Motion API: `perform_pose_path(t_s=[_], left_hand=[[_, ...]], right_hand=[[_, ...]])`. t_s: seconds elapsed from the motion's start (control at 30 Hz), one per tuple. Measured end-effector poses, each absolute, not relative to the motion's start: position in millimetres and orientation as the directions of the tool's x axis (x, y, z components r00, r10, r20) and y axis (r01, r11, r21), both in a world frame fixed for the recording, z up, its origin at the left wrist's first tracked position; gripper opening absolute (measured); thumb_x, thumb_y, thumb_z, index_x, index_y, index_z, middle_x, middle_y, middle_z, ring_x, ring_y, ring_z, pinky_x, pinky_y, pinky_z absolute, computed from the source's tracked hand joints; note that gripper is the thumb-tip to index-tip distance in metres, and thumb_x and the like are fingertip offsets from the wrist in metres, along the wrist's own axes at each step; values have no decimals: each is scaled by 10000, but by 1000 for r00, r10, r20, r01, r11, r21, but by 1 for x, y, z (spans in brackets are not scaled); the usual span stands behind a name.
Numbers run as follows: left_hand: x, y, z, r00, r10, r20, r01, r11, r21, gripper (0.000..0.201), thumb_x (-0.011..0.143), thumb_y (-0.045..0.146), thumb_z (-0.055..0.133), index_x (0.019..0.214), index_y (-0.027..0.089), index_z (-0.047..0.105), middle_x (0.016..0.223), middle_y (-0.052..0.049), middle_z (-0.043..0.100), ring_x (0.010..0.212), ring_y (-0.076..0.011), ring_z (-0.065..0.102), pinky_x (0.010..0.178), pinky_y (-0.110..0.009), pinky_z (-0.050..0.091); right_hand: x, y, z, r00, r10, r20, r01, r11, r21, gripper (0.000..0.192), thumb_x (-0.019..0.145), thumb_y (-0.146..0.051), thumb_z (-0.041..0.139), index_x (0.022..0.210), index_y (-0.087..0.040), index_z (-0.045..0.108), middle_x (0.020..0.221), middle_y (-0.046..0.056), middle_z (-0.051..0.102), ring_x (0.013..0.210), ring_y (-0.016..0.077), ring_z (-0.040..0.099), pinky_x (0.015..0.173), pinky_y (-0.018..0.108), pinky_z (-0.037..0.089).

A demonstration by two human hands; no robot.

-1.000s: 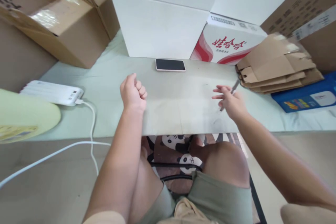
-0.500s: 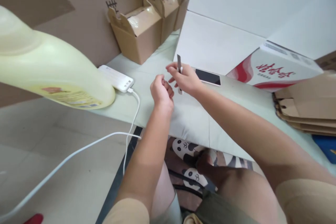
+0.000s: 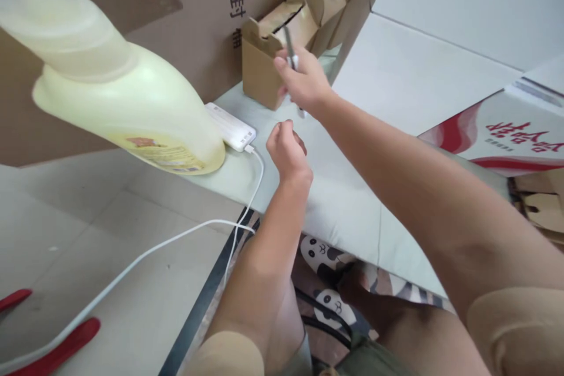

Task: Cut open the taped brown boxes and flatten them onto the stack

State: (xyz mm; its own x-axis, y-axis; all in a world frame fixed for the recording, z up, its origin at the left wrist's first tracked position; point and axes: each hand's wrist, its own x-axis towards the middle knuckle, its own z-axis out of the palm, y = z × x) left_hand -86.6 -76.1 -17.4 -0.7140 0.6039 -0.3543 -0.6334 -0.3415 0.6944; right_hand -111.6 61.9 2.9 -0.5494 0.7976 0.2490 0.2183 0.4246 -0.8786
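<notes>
1. Pale counter (image 3: 352, 211) low over a tiled floor, and we're looking down over bare knees tucked under its edge, a panda-print fabric (image 3: 328, 299) showing beneath.
2. Nearest in, the left hand (image 3: 286, 153) hovers just above the counter, fingers curled in narrow and holding nothing that shows.
3. Just left of it, a white power bank (image 3: 231, 126) lies flat with its white cable (image 3: 176, 241) trailing off the edge to the floor.
4. Beside that, a big pale yellow jug (image 3: 127, 106) on its side fills the left of the view.
5. Further out, the right hand (image 3: 302, 82) is raised and closed around a slim grey pen (image 3: 289, 47), tip end poking up past the fingers.
6. That pen looks light, stiff and a bit slick; a pinch on the mid barrel should hold it best.
7. Behind it, small open cardboard boxes (image 3: 264, 53) sit against a large brown carton.
8. Far right, a red-and-white printed box (image 3: 506, 135).
9. Compared with half a second ago, the right hand has carried the pen further out toward the boxes, the hands have parted, and the view has swung left.
</notes>
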Motion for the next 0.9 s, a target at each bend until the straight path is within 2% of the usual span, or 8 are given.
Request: perform_pose_path(t_s=[0.1,0.3,0.43,0.5,0.57,0.7,0.83,0.9], left_hand=[[-91,-78,-19,-825,523,-216,-481,-447,754,419,921,162,533,625,221,242,546,69,189,438,-92,198,477,-273,190],[-95,-76,-30,-944,329,1,-187,-541,820,392,949,274,520,674,238,243,616,53,181,504,-118,261,529,-265,256],[-84,-70,-38,-854,413,316,68,-514,855,364,964,394,595,704,233,397,671,28,365,637,-141,459,641,-280,414],[-75,-67,-39,-747,498,440,157,-511,845,329,961,465,630,769,230,501,753,6,485,774,-162,563,752,-293,480],[-65,-64,-39,-654,546,523,208,-535,819,313,945,532,657,874,238,575,860,-12,566,912,-188,618,867,-324,511],[-50,-61,-38,-529,587,613,300,-546,782,262,934,508,682,965,248,685,1015,-55,640,1115,-245,629,1033,-417,507],[-44,-59,-38,-466,645,606,372,-479,795,234,958,441,646,902,240,751,1060,-75,633,1212,-270,603,1101,-461,489],[-43,-57,-38,-469,651,597,390,-454,801,254,953,462,640,938,240,763,1105,-72,616,1224,-265,602,1126,-459,476]], right_hand=[[-44,43,4,-486,825,290,263,454,-851,353,951,-581,662,961,-229,641,798,-15,637,596,117,670,550,225,518],[103,-34,8,-302,898,322,280,406,-870,301,914,-489,728,821,-209,669,721,-1,657,428,66,482,398,224,392],[173,-97,-2,-168,878,449,54,463,-885,230,890,-384,766,809,-222,624,846,12,689,460,82,543,354,212,371],[193,-122,-8,-96,860,501,75,508,-858,132,870,-277,763,914,-246,642,851,0,674,525,100,562,391,212,395],[204,-137,-9,-99,816,569,192,577,-794,172,838,-161,731,966,-255,665,845,1,657,622,125,592,490,233,458],[214,-146,2,-324,735,595,347,678,-648,231,817,-15,604,866,-234,659,814,8,671,694,142,645,621,266,519],[226,-146,12,-446,711,543,354,698,-622,272,813,18,514,868,-234,602,783,2,728,765,160,741,650,241,555],[233,-147,13,-465,718,517,370,689,-624,266,811,4,503,878,-233,603,900,33,784,739,164,753,624,246,555]])
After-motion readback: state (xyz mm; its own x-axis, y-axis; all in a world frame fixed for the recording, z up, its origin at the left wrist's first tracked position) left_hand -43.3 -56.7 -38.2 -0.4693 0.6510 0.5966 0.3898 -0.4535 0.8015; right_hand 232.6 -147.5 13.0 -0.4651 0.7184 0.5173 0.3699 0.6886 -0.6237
